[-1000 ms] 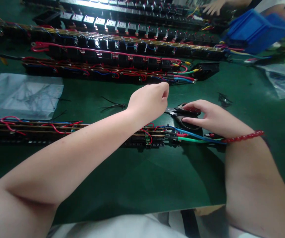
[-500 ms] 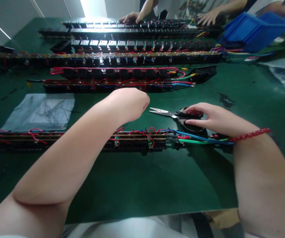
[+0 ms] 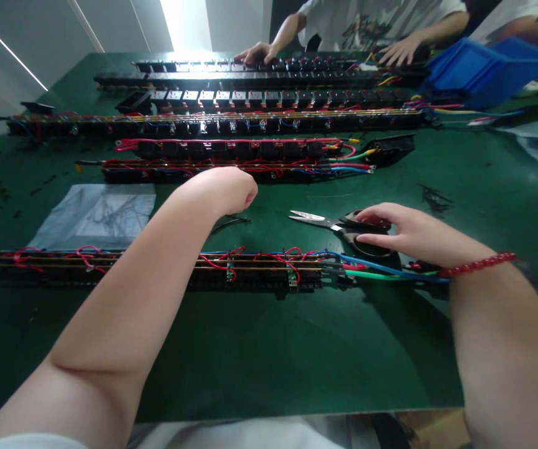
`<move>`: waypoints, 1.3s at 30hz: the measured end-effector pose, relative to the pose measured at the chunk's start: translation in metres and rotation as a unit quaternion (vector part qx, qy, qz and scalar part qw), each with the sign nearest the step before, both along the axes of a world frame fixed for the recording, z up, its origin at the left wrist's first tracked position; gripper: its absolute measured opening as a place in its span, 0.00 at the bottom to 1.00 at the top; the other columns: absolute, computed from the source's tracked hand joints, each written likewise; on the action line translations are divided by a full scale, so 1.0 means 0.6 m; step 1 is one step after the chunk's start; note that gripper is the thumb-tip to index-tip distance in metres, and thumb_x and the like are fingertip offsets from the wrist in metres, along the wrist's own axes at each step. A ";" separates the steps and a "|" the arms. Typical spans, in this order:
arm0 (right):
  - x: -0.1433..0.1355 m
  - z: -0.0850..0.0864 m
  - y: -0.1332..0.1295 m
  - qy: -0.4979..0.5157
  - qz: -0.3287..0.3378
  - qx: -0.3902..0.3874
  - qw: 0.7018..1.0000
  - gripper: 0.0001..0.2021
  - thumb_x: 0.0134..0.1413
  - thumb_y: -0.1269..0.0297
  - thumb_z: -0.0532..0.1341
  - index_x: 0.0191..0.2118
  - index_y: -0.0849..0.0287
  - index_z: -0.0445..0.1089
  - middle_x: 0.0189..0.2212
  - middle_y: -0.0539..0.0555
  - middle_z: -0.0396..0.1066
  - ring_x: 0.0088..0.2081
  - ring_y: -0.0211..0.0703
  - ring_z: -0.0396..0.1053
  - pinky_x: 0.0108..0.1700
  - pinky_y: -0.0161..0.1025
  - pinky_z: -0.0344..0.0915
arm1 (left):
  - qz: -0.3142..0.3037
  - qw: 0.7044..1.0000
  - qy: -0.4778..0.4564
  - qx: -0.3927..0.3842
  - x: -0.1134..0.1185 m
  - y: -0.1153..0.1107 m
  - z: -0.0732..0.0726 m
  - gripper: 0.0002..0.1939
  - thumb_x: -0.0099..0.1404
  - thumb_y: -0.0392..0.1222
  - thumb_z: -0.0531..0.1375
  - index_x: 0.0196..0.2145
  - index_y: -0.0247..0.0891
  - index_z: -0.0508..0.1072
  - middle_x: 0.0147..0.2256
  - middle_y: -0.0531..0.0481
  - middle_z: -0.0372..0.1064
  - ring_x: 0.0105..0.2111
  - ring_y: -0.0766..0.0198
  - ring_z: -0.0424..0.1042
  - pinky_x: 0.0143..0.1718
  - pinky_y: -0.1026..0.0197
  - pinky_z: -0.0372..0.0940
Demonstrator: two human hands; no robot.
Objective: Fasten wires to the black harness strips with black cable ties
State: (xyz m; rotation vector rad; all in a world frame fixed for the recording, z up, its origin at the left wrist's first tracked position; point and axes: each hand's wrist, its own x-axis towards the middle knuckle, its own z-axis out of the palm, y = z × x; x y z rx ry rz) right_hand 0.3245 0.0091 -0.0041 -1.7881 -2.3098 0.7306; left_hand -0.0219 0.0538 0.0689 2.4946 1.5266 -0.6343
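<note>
hands [image 3: 234, 189] [image 3: 394, 226] farther apart, scissors [image 3: 336, 227] crosswise, blades [image 3: 310, 218] leftward

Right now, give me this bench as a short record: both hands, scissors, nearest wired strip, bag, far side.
Left hand: curled, near thin black strips; whether it holds anything is hidden
Right hand: gripping the scissors
Scissors: blades parted, tips toward the left hand
Nearest wired strip: passes beneath the left forearm; coloured wires at its right end
Bag: lying at left, thin dark strands showing
Far side: another person's hand; blue bin at right
</note>
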 end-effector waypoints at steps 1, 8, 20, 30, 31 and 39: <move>0.001 -0.001 0.001 -0.001 0.000 0.001 1.000 0.26 0.49 0.40 0.65 0.49 0.51 0.75 0.46 0.59 0.77 0.47 0.63 0.74 0.48 0.59 0.72 | -0.004 1.000 -0.005 0.005 -0.001 0.004 -0.005 0.16 0.58 0.32 0.56 0.39 0.40 0.80 0.37 0.46 0.76 0.31 0.58 0.70 0.30 0.59 0.60; 0.003 -0.001 0.001 0.001 0.011 0.016 1.000 0.24 0.50 0.42 0.65 0.49 0.50 0.75 0.45 0.58 0.78 0.46 0.62 0.75 0.47 0.59 0.72 | -0.010 0.998 -0.060 0.033 -0.008 0.026 -0.034 0.17 0.58 0.34 0.57 0.42 0.45 0.80 0.40 0.48 0.76 0.34 0.57 0.72 0.30 0.59 0.59; -0.002 0.002 0.001 -0.004 0.004 -0.009 1.000 0.27 0.50 0.40 0.64 0.51 0.52 0.74 0.47 0.59 0.77 0.48 0.62 0.74 0.49 0.59 0.71 | 0.012 0.999 -0.035 0.018 -0.013 0.038 -0.058 0.22 0.59 0.35 0.58 0.51 0.47 0.78 0.47 0.46 0.77 0.41 0.53 0.75 0.38 0.57 0.66; -0.010 0.009 -0.003 -0.010 0.001 -0.016 1.000 0.28 0.50 0.40 0.64 0.51 0.53 0.74 0.47 0.60 0.77 0.47 0.62 0.74 0.49 0.58 0.71 | 0.011 1.000 -0.019 0.012 -0.012 0.043 -0.064 0.17 0.60 0.36 0.56 0.44 0.42 0.80 0.44 0.45 0.79 0.38 0.57 0.75 0.36 0.60 0.65; -0.010 0.009 -0.003 -0.011 0.001 -0.015 1.000 0.28 0.50 0.40 0.64 0.51 0.53 0.74 0.47 0.60 0.77 0.48 0.62 0.74 0.49 0.58 0.71 | 0.011 1.000 -0.021 0.011 -0.011 0.043 -0.065 0.17 0.60 0.36 0.56 0.44 0.42 0.80 0.43 0.45 0.79 0.37 0.57 0.75 0.36 0.60 0.65; -0.003 0.003 0.000 -0.002 0.013 0.013 1.000 0.24 0.51 0.41 0.66 0.49 0.50 0.75 0.44 0.58 0.78 0.45 0.61 0.75 0.45 0.58 0.73 | 0.001 0.999 -0.052 0.002 -0.016 0.042 -0.063 0.16 0.57 0.36 0.56 0.41 0.42 0.80 0.41 0.45 0.78 0.35 0.56 0.74 0.34 0.58 0.64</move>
